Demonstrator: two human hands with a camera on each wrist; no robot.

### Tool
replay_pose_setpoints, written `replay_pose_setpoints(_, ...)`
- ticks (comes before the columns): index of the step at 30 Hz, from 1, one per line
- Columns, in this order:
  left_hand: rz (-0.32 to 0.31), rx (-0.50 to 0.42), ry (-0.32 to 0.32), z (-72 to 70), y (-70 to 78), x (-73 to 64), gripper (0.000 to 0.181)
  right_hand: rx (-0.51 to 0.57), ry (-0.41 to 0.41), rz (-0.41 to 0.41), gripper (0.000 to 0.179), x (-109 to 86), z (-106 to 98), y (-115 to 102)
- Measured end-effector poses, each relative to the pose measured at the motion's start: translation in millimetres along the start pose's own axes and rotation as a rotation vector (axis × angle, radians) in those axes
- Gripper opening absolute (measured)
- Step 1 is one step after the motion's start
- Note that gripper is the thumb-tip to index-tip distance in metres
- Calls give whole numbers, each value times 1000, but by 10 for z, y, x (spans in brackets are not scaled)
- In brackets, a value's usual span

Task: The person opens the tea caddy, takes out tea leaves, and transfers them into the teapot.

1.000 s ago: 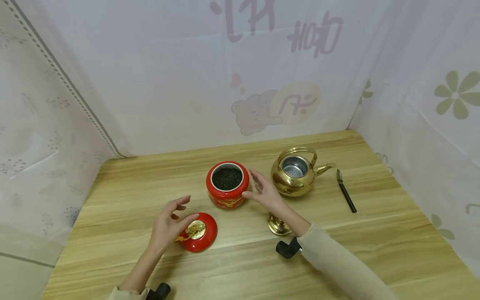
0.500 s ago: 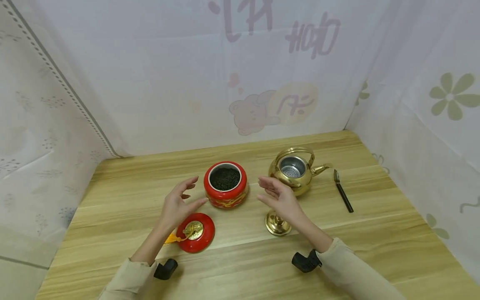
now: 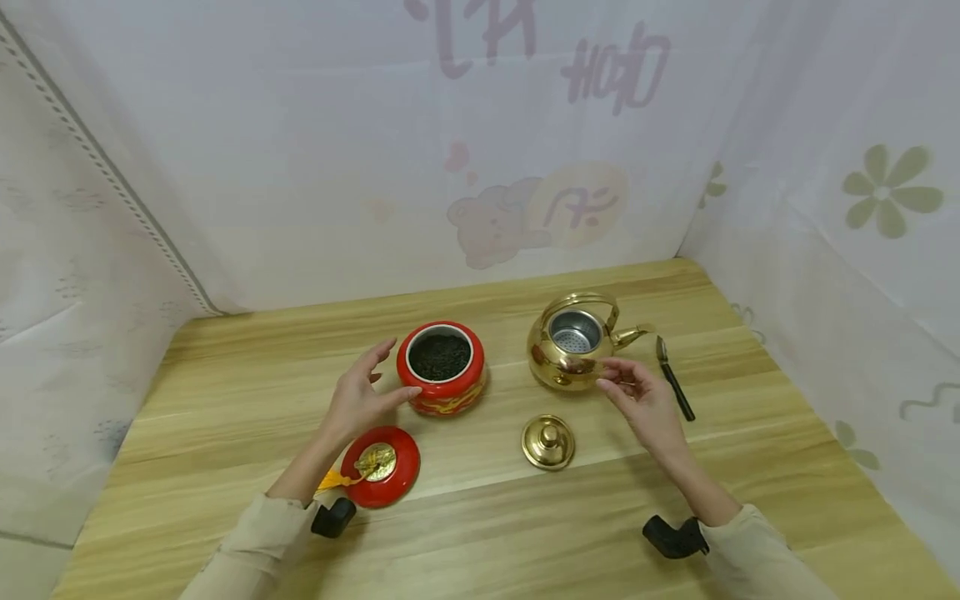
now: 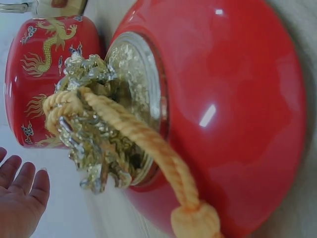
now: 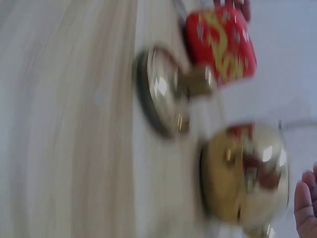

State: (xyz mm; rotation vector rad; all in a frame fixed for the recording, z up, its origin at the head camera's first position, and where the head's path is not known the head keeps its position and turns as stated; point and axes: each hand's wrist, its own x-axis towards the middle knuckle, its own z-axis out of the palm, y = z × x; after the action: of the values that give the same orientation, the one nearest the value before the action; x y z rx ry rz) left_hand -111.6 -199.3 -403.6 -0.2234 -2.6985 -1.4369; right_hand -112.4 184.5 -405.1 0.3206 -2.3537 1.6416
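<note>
My left hand (image 3: 360, 402) curves along the left side of a red jar (image 3: 450, 398) with gold dragons. Its thumb comes close to the jar's front; whether it touches cannot be told. In the left wrist view, relaxed fingers (image 4: 22, 181) show beside the jar. Dark tea leaves (image 3: 440, 358) lie in the jar. My right hand (image 3: 651, 412) hovers by the gold teapot (image 3: 558, 362), its fingers loosely bent and holding nothing. The teapot stands uncovered, a perforated metal strainer (image 3: 574, 337) inside. Beyond the spout lies a small spoon (image 3: 677, 390) with a black handle.
The jar's red lid (image 3: 403, 467), with a gold knob and an orange tassel (image 3: 334, 479), lies near my left wrist. A gold teapot lid (image 3: 548, 442) rests in front of the teapot. Curtain-like walls (image 3: 337, 167) enclose the wooden table (image 3: 480, 533).
My right hand has left the jar's right side and moved right, past the teapot's front. My left hand has moved from above the red lid forward to the jar's left side.
</note>
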Motion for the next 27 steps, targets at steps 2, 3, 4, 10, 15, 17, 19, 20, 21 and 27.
replay_pose_setpoints(2,-14,7,-9,-38,-17,-29,80,-58,45,9,24,11,-91,78)
replay_pose_setpoints(3,-22,15,-8,-64,-27,-48,81,-83,60,16,24,19,-130,119)
replay_pose_setpoints(4,-27,25,-3,-95,-36,-69,81,-101,71,29,24,28,-164,166)
replay_pose_setpoints(10,-45,43,11,-206,-61,-124,82,-226,156,125,25,83,-423,446)
replay_pose_setpoints(15,-56,7,-23,-179,-53,-89,84,-355,140,190,24,57,-647,620)
replay_pose_setpoints(17,-55,2,-31,-176,-57,-85,85,-401,91,205,23,34,-693,661)
replay_pose_setpoints(19,-49,0,-38,-174,-68,-80,86,-427,44,213,24,11,-719,688)
replay_pose_setpoints(20,-45,-3,-43,-173,-74,-77,87,-434,23,220,24,1,-727,699)
replay_pose_setpoints(21,-40,-6,-47,-170,-81,-74,88,-443,4,230,24,-9,-736,708)
replay_pose_setpoints(27,-27,4,-48,-144,-106,-77,90,-485,-92,291,29,-23,-762,784)
